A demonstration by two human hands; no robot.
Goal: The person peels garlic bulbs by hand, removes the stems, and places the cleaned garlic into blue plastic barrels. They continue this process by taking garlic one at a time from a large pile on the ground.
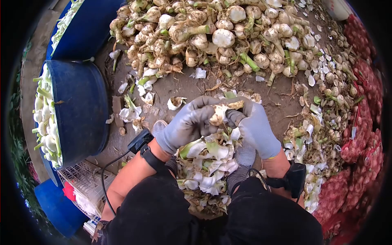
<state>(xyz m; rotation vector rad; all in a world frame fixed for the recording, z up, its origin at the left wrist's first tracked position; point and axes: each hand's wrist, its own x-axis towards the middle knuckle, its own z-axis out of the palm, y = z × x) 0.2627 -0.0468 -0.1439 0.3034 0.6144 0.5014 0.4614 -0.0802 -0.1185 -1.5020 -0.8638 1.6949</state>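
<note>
A garlic bulb with brownish, partly loose skin and a short stem pointing right is held up between my two gloved hands. My left hand, in a grey-coated glove with dirty fingertips, closes its fingers on the bulb's left side. From the right, my right hand grips by the stem, its thumb against the bulb. Below both hands, between my feet, lies a heap of peeled garlic skins, white and pale green. A loose piece of skin rests on the ground just beyond my left hand.
Ahead is a large pile of unpeeled garlic bulbs. To the left stand a blue tub filled with cleaned garlic and a plastic crate. Red mesh sacks line the right side beside scattered small bulbs.
</note>
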